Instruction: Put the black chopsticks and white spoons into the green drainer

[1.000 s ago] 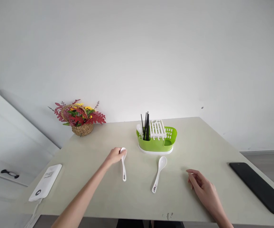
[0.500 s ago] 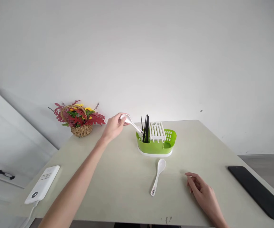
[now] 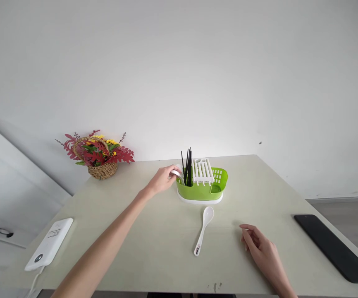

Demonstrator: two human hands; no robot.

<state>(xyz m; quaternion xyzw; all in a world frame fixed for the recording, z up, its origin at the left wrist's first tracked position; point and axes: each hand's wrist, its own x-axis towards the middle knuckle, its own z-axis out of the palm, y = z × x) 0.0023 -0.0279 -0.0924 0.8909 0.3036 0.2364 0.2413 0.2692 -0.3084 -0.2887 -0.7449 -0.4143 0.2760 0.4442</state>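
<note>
My left hand (image 3: 162, 180) is closed on a white soup spoon (image 3: 177, 173) by its bowl end. The spoon's handle slants down into the left end of a green cutlery basket (image 3: 197, 193), beside several black chopsticks (image 3: 189, 169) standing there. A white slotted rack (image 3: 203, 170) with small hooks sits across the basket's middle. In front of the basket, a second white spoon (image 3: 204, 227) lies on the table, bowl pointing away from me. To its right my right hand (image 3: 262, 248) rests with loosely bent fingers, holding nothing.
On the back left of the table (image 3: 154, 256) stands a wicker basket (image 3: 103, 170) of artificial flowers. A white power bank (image 3: 50, 244) with a cable lies at the left edge. At the right edge lies a black phone (image 3: 334, 248). A wall rises behind.
My left hand has moved right and down, bringing the spoon's handle into the basket's left end. My right hand has stayed in place. The view has shifted slightly.
</note>
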